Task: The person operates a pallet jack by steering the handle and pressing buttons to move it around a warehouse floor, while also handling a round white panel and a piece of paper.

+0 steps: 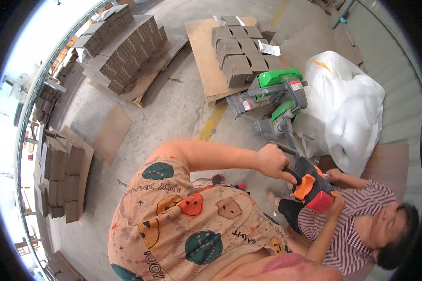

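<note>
My left hand (273, 162) is closed around the black handle of a power tool (310, 187) with a black body, an orange part and a red block at its end. My right hand (336, 202) comes up from the lower edge and presses against the red block, partly hidden behind it. A person in a striped shirt (356, 220) sits low on the right, directly under the tool, with one hand (335, 175) right behind it. My patterned shirt (187, 225) fills the lower middle.
A green and grey mitre saw (276, 93) stands on the concrete floor beyond the tool, next to a big white plastic sack (349, 107). Stacks of folded grey boxes sit on cardboard sheets (204, 61) and pallets (126, 51). More stacks (61, 173) line the left.
</note>
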`<act>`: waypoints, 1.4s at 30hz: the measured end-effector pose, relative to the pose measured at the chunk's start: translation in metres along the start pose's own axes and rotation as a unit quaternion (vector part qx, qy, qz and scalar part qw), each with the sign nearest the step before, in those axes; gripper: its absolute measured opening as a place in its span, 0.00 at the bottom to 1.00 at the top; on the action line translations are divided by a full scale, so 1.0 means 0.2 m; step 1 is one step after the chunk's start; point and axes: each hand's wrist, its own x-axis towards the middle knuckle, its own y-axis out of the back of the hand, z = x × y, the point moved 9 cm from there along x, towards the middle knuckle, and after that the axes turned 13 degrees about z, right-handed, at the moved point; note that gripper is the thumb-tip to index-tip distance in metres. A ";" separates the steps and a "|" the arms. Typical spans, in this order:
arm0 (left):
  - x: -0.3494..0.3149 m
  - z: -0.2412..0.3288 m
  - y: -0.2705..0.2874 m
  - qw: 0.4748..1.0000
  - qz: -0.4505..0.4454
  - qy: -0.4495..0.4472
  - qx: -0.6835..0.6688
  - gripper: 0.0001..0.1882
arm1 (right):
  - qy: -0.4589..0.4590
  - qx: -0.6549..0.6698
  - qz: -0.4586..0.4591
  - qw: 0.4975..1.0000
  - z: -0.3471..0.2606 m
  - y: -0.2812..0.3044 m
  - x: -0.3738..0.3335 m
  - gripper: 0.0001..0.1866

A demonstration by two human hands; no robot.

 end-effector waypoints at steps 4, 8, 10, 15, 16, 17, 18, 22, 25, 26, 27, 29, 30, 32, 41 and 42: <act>0.00 0.01 0.07 0.997 0.069 -0.026 -0.007 0.36 | 0.035 -0.001 0.058 0.998 -0.10 0.08 0.07 0.34; -0.01 -0.03 0.09 0.994 0.107 -0.007 -0.008 0.36 | 0.046 0.036 0.048 0.997 -0.13 0.06 0.13 0.33; 0.00 -0.09 0.08 0.994 0.112 0.011 -0.004 0.36 | 0.071 0.043 0.077 0.994 -0.17 0.01 0.19 0.34; 0.07 -0.21 0.13 0.990 0.134 0.048 -0.006 0.37 | 0.063 0.021 0.066 0.996 -0.05 -0.11 0.37 0.31; 0.09 -0.22 0.13 0.989 0.137 0.051 -0.005 0.37 | 0.062 0.020 0.075 0.995 -0.05 -0.11 0.41 0.30; 0.12 -0.23 0.13 0.989 0.132 0.063 -0.003 0.37 | 0.074 0.030 0.076 0.994 -0.06 -0.10 0.46 0.29; 0.15 -0.24 0.14 0.989 0.128 0.075 -0.002 0.37 | 0.077 0.031 0.076 0.994 -0.05 -0.09 0.49 0.29; 0.18 -0.28 0.14 0.992 0.071 0.103 0.007 0.38 | 0.075 -0.023 0.025 0.997 -0.01 -0.14 0.52 0.24; 0.17 -0.28 0.16 0.992 0.045 0.120 0.006 0.39 | 0.064 -0.041 0.014 0.997 -0.03 -0.15 0.50 0.21; 0.17 -0.28 0.15 0.992 0.043 0.121 0.008 0.39 | 0.059 -0.042 0.008 0.997 -0.04 -0.16 0.50 0.20; 0.17 -0.27 0.14 0.992 0.054 0.112 0.001 0.39 | 0.057 -0.040 0.010 0.998 -0.02 -0.16 0.49 0.20; 0.15 -0.25 0.11 0.992 0.064 0.103 0.024 0.38 | 0.047 -0.007 0.012 0.999 0.04 -0.17 0.47 0.24; 0.12 -0.23 0.07 0.992 0.060 0.111 0.013 0.38 | 0.048 -0.008 0.014 0.999 0.05 -0.18 0.45 0.24; 0.09 -0.21 0.03 0.994 0.040 0.103 0.005 0.37 | 0.086 0.013 0.009 0.996 0.03 -0.20 0.42 0.23; 0.06 -0.13 0.01 0.996 0.070 0.058 -0.005 0.34 | 0.078 -0.016 -0.048 0.996 0.02 -0.19 0.40 0.18; 0.05 -0.14 0.01 0.996 0.072 0.056 0.000 0.34 | 0.072 -0.013 -0.049 0.996 0.02 -0.20 0.40 0.19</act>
